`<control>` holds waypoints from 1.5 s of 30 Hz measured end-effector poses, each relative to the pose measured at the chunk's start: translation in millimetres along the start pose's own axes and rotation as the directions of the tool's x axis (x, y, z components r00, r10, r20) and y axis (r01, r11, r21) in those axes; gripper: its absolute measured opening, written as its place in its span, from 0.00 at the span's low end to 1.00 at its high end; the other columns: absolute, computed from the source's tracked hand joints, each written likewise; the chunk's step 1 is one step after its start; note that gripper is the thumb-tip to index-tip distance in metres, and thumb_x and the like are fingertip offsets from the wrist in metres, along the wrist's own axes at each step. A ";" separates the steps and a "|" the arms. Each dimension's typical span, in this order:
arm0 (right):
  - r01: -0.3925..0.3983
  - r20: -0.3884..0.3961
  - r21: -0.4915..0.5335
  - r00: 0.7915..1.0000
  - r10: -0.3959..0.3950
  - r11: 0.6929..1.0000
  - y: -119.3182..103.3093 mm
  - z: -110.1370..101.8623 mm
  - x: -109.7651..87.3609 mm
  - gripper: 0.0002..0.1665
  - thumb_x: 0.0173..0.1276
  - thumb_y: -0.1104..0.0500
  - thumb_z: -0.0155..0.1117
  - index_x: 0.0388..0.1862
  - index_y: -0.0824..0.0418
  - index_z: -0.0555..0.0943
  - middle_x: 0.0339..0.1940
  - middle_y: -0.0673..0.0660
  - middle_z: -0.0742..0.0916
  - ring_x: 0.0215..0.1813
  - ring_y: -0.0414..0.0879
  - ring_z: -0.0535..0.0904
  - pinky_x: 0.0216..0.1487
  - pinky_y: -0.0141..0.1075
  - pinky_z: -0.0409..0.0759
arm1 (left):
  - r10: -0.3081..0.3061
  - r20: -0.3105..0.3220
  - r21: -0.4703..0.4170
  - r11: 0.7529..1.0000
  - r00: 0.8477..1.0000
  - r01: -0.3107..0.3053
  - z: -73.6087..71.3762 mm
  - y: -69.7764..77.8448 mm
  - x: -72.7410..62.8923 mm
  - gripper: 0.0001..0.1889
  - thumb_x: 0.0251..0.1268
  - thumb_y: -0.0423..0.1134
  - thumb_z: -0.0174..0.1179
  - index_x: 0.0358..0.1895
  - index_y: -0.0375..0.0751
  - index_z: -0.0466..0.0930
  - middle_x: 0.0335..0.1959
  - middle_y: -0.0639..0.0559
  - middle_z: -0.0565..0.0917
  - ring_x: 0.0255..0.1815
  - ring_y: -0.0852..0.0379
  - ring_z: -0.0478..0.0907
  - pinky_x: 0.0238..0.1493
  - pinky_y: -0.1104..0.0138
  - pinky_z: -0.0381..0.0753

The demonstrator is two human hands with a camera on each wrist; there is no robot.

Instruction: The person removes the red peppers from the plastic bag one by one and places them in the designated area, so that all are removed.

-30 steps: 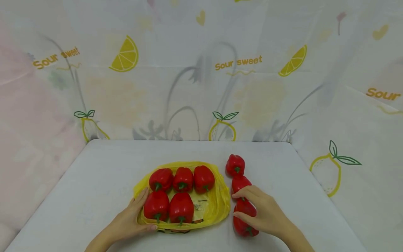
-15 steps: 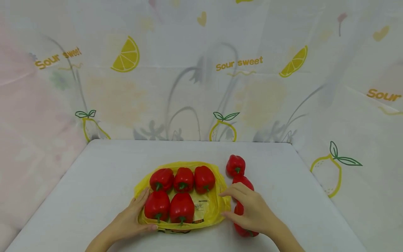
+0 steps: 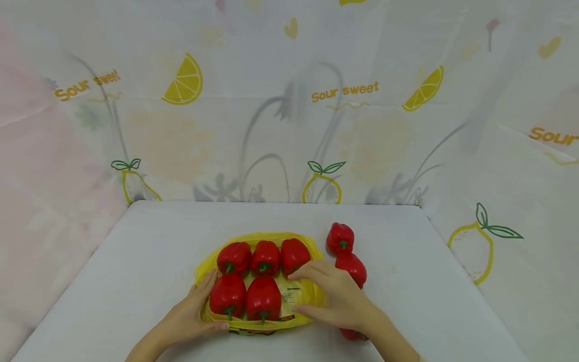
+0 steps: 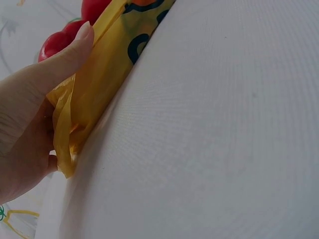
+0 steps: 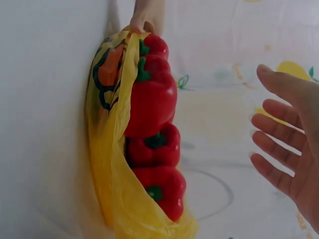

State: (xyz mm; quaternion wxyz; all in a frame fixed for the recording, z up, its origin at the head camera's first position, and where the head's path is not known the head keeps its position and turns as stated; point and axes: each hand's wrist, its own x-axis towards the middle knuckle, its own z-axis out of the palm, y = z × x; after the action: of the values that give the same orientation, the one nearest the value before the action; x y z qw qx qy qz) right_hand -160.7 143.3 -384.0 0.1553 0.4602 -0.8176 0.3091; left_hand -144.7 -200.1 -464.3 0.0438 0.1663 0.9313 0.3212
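Note:
A yellow plastic bag (image 3: 264, 235) lies with its mouth spread wide, holding several red bell peppers (image 3: 264, 299) with green stems in two rows. My left hand (image 3: 187, 317) grips the bag's left end, thumb at the front, fingers along the side; the left wrist view shows the thumb (image 4: 75, 52) over the yellow plastic. Over the bag's right part is my right hand (image 3: 336, 296), its fingers spread and nothing in it; the right wrist view shows its fingers (image 5: 279, 132) apart from the peppers.
To the right of the bag, a line of three more bell peppers runs front to back: a far one (image 3: 340, 238), a middle one (image 3: 352, 267) and a near one (image 3: 354, 335) mostly behind my right hand. A lemon-print cloth (image 3: 289, 125) hangs behind the white table (image 3: 158, 241).
My right hand has moved left, from over the loose peppers to above the bag's right part. The left hand keeps its hold on the bag, and the peppers have stayed in place.

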 end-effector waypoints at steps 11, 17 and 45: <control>0.045 -0.002 0.012 0.999 -0.045 0.999 -2.6 16.5 18.2 0.24 0.60 0.43 0.70 0.51 0.50 0.78 0.49 0.42 0.81 0.51 0.36 0.75 0.49 0.27 0.77 | 0.018 -0.009 0.006 1.000 1.000 -0.018 2.4 -0.5 2.4 0.63 0.42 0.67 0.69 0.73 0.27 0.50 0.74 0.31 0.51 0.72 0.32 0.52 0.67 0.39 0.51; -0.025 0.063 0.051 0.998 0.022 0.998 -5.5 27.6 27.1 0.25 0.60 0.41 0.69 0.52 0.49 0.78 0.51 0.41 0.81 0.51 0.35 0.74 0.48 0.26 0.78 | 0.004 -0.004 0.002 1.000 1.000 -0.004 1.6 0.1 2.4 0.64 0.41 0.67 0.70 0.74 0.28 0.50 0.74 0.31 0.52 0.72 0.33 0.52 0.67 0.39 0.49; -0.433 0.408 -0.113 0.801 0.439 0.894 0.9 90.4 44.4 0.49 0.51 0.26 0.65 0.65 0.52 0.71 0.58 0.48 0.76 0.54 0.43 0.70 0.48 0.40 0.81 | -0.015 -0.001 -0.009 1.000 1.000 0.015 1.7 1.3 -0.5 0.62 0.43 0.66 0.70 0.74 0.29 0.49 0.75 0.32 0.51 0.70 0.27 0.53 0.64 0.35 0.56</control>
State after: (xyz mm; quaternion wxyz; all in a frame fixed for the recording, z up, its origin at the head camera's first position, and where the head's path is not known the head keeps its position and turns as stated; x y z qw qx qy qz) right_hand -182.2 55.8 -429.2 -0.0974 0.3147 -0.9173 0.2236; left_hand -143.5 -198.4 -464.8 0.0464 0.1588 0.9311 0.3250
